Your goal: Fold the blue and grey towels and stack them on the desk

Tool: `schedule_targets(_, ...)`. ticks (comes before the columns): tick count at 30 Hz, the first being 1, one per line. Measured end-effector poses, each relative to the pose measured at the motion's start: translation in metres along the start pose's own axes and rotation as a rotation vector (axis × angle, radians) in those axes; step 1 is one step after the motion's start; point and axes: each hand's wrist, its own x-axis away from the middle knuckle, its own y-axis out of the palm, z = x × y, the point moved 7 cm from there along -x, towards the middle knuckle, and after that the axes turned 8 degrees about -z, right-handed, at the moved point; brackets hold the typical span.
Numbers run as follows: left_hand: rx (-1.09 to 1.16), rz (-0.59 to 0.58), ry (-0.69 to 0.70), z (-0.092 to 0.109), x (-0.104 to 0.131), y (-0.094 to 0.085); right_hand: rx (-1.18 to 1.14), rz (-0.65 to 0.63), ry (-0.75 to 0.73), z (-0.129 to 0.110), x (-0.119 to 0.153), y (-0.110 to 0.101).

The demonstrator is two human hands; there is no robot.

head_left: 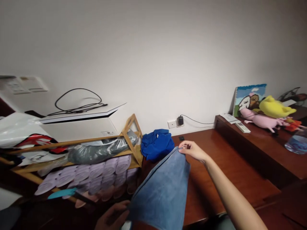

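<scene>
A piece of blue-grey cloth [163,191] hangs stretched between my two hands above the reddish-brown wooden desk [225,159]. My right hand [190,150] pinches its upper corner between thumb and fingers. At the bottom, in shadow, my left hand [115,214] has its fingers closed on the lower left edge of the cloth. Behind the cloth, a crumpled bright blue garment [157,144] lies on the desk near the wall. The cloth's lowest part runs out of the frame.
On the left, a wooden rack [135,127] holds lilac slippers [96,171], a plastic-wrapped grey bundle and a white box [81,129] with a black cable. A raised desk section at right bears a remote [242,127], a pink plush toy [261,120] and a picture.
</scene>
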Motion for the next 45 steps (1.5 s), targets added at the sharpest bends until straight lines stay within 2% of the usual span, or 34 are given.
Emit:
schedule_targets(3,-0.003,-0.079,0.133,0.055,-0.008,0.013,-0.02,0.072,-0.059,-0.042,0.038,-0.033)
schedule_targets(5,0.03,-0.057,0.266,0.093,-0.01,0.019,-0.053,0.106,-0.089,-0.06,0.063,-0.05)
schedule_targets(7,0.102,-0.054,0.341,0.126,-0.009,0.029,-0.08,0.134,-0.106,-0.074,0.087,-0.062)
schedule_targets(11,0.333,-0.114,0.319,0.173,-0.011,0.059,0.008,0.199,-0.115,-0.099,0.13,-0.076)
schedule_targets(14,0.451,-0.139,0.39,0.196,-0.015,0.082,0.118,0.288,-0.136,-0.111,0.154,-0.081)
schedule_targets(16,0.511,-0.161,0.439,0.203,-0.021,0.096,0.134,0.389,-0.159,-0.115,0.167,-0.086)
schedule_targets(19,0.562,-0.208,0.446,0.203,-0.029,0.114,0.153,0.535,-0.209,-0.115,0.185,-0.092)
schedule_targets(23,0.542,-0.238,0.418,0.2,-0.034,0.127,0.258,0.635,-0.228,-0.114,0.208,-0.099)
schedule_targets(30,0.538,-0.249,0.431,0.206,-0.029,0.135,0.319,0.726,-0.366,-0.12,0.239,-0.099)
schedule_targets(34,0.521,-0.236,0.454,0.205,-0.016,0.128,0.317,0.768,-0.41,-0.121,0.258,-0.094)
schedule_targets(38,0.55,-0.2,0.464,0.203,0.0,0.119,0.283,0.834,-0.378,-0.125,0.276,-0.095)
schedule_targets(42,0.537,-0.163,0.502,0.208,-0.002,0.122,0.182,0.838,-0.307,-0.118,0.272,-0.106)
schedule_targets(45,0.481,-0.19,0.494,0.202,-0.038,0.139,0.097,0.799,-0.191,-0.093,0.24,-0.127)
